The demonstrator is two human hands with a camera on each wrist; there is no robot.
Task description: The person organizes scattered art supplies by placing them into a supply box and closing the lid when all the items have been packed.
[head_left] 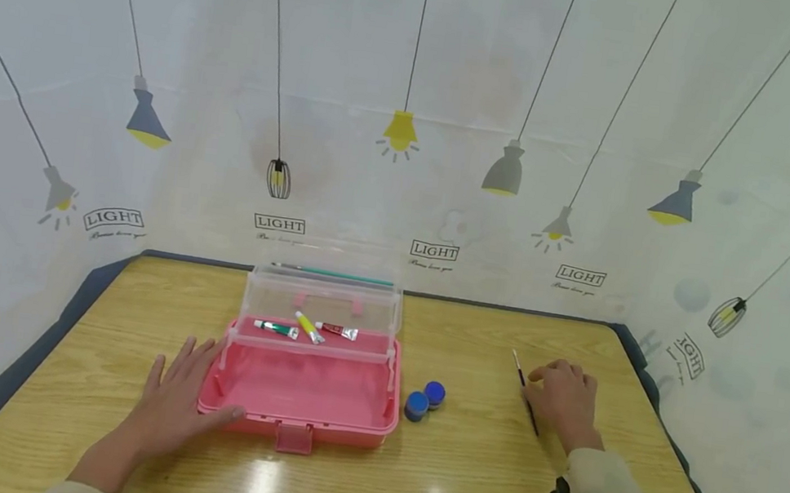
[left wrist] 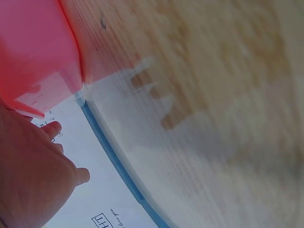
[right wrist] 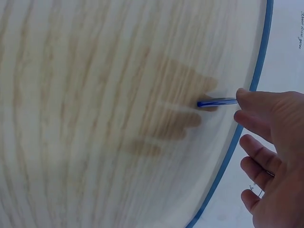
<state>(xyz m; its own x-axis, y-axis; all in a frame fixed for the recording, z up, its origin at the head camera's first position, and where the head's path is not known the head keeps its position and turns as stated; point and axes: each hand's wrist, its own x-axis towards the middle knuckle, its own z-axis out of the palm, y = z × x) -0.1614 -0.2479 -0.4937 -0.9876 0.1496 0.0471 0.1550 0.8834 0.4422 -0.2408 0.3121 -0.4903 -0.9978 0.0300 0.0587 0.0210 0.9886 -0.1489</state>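
Between thumb and forefinger my right hand (head_left: pixel 563 400) pinches a slim paintbrush (head_left: pixel 533 414) with a dark blue handle, close over the right part of the table. In the right wrist view its blue handle end (right wrist: pixel 213 102) sticks out from the fingertips. My left hand (head_left: pixel 171 398) rests against the left side of a pink plastic box (head_left: pixel 336 427), fingers spread and thumb along the front rim. The box's clear lid (head_left: pixel 270 297) is raised. Three paint tubes, one green (head_left: pixel 275 329), one yellow (head_left: pixel 308 327) and one dark red (head_left: pixel 337 331), lie in the clear tray.
Two small blue-lidded paint jars (head_left: pixel 416 405) stand just right of the box. A teal paintbrush (head_left: pixel 343 275) lies at the top of the lid. The wooden table (head_left: pixel 469 486) has a dark edge, with a lamp-printed white sheet (head_left: pixel 360 45) behind and beside it.
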